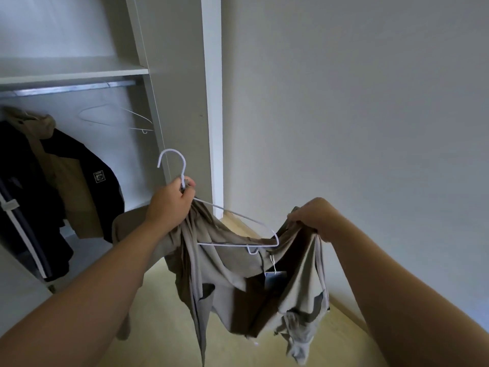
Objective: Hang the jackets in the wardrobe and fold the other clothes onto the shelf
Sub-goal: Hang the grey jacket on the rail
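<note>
While the left hand [173,201] clenches the hanger [238,216] at its neck, the right hand [309,215] pinches the jacket [227,263] wide, likely to seat its shoulder

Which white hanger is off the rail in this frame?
The held hanger, in the grip of the left hand at its neck, with the beige jacket bunched against it; the bare hanger hangs from the rail.

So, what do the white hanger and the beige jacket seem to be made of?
White hanger: thin wire, probably metal with smooth white coating; its rod is slim and bent. Beige jacket: soft, matte woven cloth, perhaps cotton; it drapes in loose folds.
</note>
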